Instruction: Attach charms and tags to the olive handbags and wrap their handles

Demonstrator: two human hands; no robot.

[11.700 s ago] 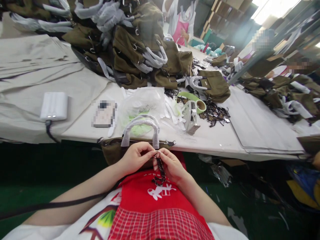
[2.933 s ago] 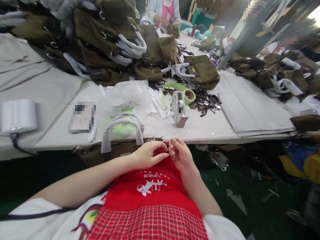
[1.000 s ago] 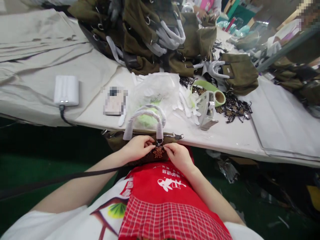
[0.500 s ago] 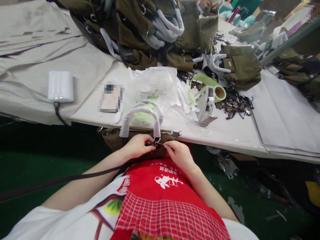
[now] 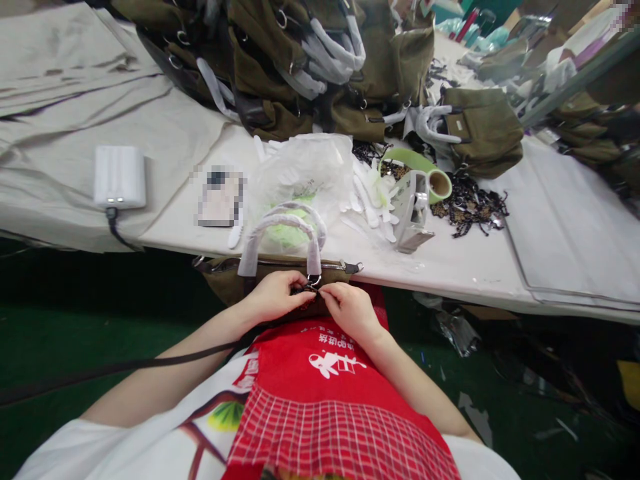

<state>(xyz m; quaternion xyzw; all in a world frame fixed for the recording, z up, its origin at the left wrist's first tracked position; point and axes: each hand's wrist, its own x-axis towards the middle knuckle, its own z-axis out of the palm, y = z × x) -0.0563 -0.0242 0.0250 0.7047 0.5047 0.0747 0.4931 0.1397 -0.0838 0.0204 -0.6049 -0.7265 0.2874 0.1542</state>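
An olive-brown handbag (image 5: 225, 281) with wrapped handles (image 5: 249, 247) and a zipped top is held between my body and the table edge. Pinched in my left hand (image 5: 277, 295) is a dark, patterned tag or charm (image 5: 306, 300), just below the metal ring (image 5: 314, 280) at the handle's base. My right hand (image 5: 350, 308) is closed in a pinch at the right of that charm, on what looks like its thin dark cord. The fingertips of both hands nearly meet; the cord's exact path is too small to make out.
More olive bags (image 5: 270, 73) are piled at the back. A tape dispenser (image 5: 413, 213), a green tape roll (image 5: 440, 185), dark charms (image 5: 475, 207) and a clear plastic bag (image 5: 310, 160) lie on the table (image 5: 465, 267). Left stand a phone (image 5: 220, 199) and a white power box (image 5: 120, 177).
My right hand has shifted slightly left, closer to my left fingertips, and the dark cord stretched between them looks shorter. The handbag stays put.
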